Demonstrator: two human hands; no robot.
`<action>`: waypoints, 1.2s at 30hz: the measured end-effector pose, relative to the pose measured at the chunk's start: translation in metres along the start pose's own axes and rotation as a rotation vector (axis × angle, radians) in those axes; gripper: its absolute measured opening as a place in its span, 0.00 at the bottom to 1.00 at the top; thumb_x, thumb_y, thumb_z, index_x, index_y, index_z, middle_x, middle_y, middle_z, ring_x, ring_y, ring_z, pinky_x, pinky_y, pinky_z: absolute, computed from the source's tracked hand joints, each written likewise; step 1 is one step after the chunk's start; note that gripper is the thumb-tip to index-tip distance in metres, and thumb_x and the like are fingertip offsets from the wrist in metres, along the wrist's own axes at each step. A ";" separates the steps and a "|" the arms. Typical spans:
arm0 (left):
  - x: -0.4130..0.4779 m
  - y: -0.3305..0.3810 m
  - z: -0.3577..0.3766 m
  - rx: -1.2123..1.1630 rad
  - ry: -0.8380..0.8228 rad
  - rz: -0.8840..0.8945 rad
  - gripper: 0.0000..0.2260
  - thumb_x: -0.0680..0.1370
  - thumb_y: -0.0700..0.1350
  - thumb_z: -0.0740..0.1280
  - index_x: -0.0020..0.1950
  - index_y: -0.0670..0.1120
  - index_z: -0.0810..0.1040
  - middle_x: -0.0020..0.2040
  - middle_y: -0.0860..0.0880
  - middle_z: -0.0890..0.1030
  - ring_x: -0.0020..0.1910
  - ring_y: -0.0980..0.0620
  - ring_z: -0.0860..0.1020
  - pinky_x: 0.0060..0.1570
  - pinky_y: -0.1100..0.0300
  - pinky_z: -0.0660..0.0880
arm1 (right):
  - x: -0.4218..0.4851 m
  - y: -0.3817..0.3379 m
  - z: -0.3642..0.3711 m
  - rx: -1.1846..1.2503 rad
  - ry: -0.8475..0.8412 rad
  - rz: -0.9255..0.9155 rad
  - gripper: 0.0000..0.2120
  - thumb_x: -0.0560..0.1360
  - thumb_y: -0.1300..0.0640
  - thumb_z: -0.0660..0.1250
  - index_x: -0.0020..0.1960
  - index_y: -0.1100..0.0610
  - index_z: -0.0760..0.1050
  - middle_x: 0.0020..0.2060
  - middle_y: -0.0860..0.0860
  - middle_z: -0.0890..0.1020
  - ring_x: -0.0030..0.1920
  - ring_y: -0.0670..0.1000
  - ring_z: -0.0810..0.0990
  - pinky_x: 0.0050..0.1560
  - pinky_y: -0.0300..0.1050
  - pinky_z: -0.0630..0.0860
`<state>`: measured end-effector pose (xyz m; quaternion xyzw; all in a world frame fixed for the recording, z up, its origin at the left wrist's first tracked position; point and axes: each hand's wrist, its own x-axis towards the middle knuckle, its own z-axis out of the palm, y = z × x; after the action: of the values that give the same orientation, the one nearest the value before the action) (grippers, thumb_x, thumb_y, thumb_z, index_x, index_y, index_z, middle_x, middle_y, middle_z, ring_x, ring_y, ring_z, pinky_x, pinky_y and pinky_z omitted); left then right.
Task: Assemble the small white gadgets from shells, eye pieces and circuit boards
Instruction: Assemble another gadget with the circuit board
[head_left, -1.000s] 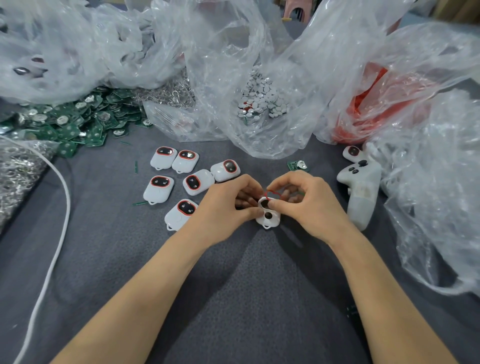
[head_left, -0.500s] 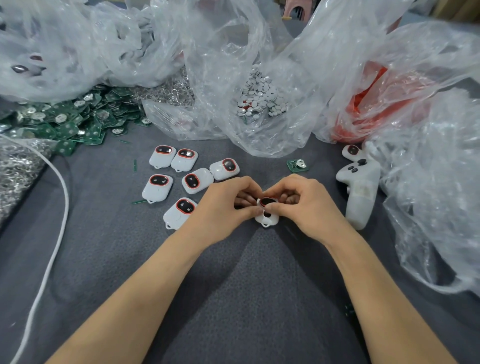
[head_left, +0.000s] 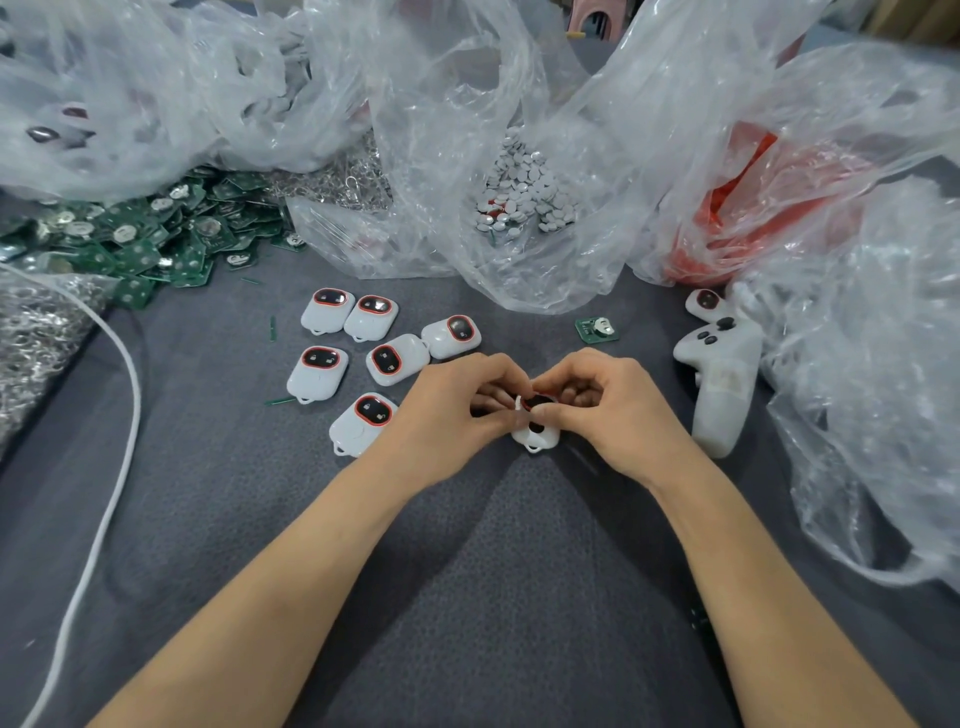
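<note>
Both hands met over the middle of the grey worktop (head_left: 467, 597), holding one white shell (head_left: 536, 435) between them, close above the cloth. The left hand (head_left: 447, 410) gripped the shell's left side with curled fingers, likely to steady it. The right hand (head_left: 618, 415) pinched its right edge, thumb lying by the red-rimmed dark eye piece (head_left: 539, 402), apparently to seat it in the opening. The shell was small and rounded, with a dark round hole below the eye piece and a loop at its near end. Six gadgets (head_left: 395, 358) with eye pieces fitted lay grouped just to the left, out of the way yet near. A lone circuit board (head_left: 597, 330) lay beyond the hands, probably the next part.
</note>
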<state>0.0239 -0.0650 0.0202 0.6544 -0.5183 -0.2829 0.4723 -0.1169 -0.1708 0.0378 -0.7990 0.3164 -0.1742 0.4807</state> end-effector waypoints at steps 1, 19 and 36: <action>0.000 0.000 0.000 0.032 0.000 0.013 0.06 0.72 0.35 0.73 0.46 0.43 0.81 0.43 0.46 0.80 0.40 0.56 0.80 0.46 0.62 0.78 | 0.000 0.000 0.000 0.001 -0.003 -0.001 0.14 0.66 0.64 0.77 0.39 0.46 0.81 0.42 0.55 0.82 0.37 0.46 0.76 0.40 0.33 0.73; -0.001 0.000 0.001 -0.047 0.010 -0.009 0.07 0.72 0.33 0.72 0.47 0.41 0.79 0.40 0.49 0.82 0.39 0.58 0.80 0.45 0.65 0.78 | -0.002 -0.001 0.001 0.002 0.002 0.015 0.10 0.67 0.63 0.77 0.43 0.52 0.81 0.43 0.54 0.83 0.39 0.48 0.80 0.43 0.35 0.77; -0.001 -0.003 0.004 -0.036 0.034 -0.073 0.07 0.71 0.34 0.73 0.46 0.42 0.79 0.45 0.49 0.84 0.44 0.55 0.83 0.49 0.61 0.79 | -0.001 0.002 0.000 -0.060 0.014 -0.014 0.08 0.67 0.63 0.76 0.44 0.55 0.82 0.40 0.51 0.83 0.35 0.39 0.77 0.39 0.30 0.73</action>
<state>0.0212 -0.0651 0.0155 0.6689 -0.4808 -0.2982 0.4821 -0.1180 -0.1708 0.0363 -0.8142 0.3191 -0.1735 0.4530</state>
